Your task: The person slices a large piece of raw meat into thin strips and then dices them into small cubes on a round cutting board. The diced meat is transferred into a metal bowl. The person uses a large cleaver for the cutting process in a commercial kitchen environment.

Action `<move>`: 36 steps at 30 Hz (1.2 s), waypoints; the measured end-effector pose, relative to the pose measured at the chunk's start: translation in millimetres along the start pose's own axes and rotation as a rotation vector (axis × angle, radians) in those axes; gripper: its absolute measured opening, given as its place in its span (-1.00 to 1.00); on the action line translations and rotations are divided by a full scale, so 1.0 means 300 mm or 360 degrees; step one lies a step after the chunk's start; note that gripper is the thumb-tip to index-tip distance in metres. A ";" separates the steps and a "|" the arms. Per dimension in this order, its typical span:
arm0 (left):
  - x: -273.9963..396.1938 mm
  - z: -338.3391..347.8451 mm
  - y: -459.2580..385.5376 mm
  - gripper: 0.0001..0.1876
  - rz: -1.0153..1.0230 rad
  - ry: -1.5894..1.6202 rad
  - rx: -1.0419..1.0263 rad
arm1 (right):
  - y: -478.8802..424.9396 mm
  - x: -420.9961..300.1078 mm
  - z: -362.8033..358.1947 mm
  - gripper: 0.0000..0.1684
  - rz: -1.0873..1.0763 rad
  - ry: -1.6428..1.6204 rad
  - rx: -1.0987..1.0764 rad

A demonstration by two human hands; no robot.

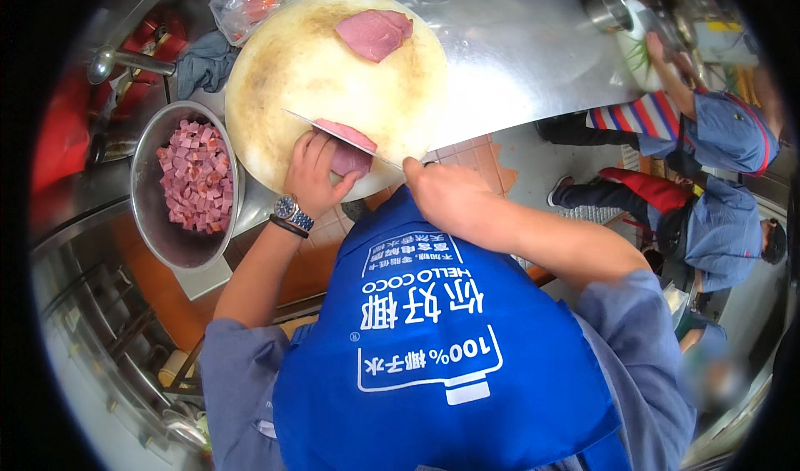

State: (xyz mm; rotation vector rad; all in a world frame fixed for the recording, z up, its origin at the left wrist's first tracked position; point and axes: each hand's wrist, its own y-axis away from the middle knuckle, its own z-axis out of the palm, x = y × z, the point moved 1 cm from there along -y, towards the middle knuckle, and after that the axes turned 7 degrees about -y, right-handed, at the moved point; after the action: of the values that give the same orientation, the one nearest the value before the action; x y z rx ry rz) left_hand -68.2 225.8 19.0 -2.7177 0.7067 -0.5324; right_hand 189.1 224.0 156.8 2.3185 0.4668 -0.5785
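Observation:
On a round, stained chopping board (325, 89) lies a piece of pink cured meat (352, 158), close to the board's near edge. My left hand (315, 174) rests on this piece, fingers bent over its left side. The handle of a kitchen knife (306, 119) is in my right hand (447, 199), and most of the handle is hidden by my fist. The blade runs across the meat, pointing up and left, just ahead of my left fingertips. A second piece of the meat (376, 34) lies flat near the board's far edge.
Left of the board stands a steel bowl (142, 177) holding diced pink meat (197, 177). Behind it are a grey cloth (205, 64) and a plastic container (237, 18) with a bag in it. The steel counter (500, 52) extends right. Several co-workers (719, 127) stand at the right.

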 end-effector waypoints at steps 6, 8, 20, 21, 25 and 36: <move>-0.004 -0.016 0.003 -0.30 0.0001 -0.0048 -0.0060 | -0.021 0.048 0.062 -0.80 -0.0151 -0.0024 0.0190; 0.004 -0.020 0.014 -0.31 -0.0035 -0.0009 -0.0089 | -0.008 0.038 0.032 -0.81 -0.0224 -0.0036 0.0199; -0.018 -0.042 0.022 -0.39 0.0008 -0.0034 0.0032 | -0.125 0.038 0.051 -0.78 -0.0161 0.0031 0.0270; -0.030 -0.041 0.031 -0.40 0.0004 -0.0045 0.0050 | -0.096 0.034 0.037 -0.77 -0.0173 0.0065 0.0291; -0.059 -0.015 0.062 -0.44 0.0003 -0.0037 0.0072 | 0.063 -0.012 0.022 -0.75 -0.0156 0.0205 0.0274; -0.068 -0.016 0.063 -0.47 0.0027 0.0048 0.0027 | -0.008 -0.046 0.041 -0.75 -0.0070 0.0047 0.0071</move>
State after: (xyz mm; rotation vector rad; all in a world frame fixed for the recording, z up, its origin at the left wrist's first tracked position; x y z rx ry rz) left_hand -94.4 219.4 10.7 -2.6912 0.7287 -0.5738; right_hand 173.1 214.7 154.5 2.3668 0.5252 -0.5820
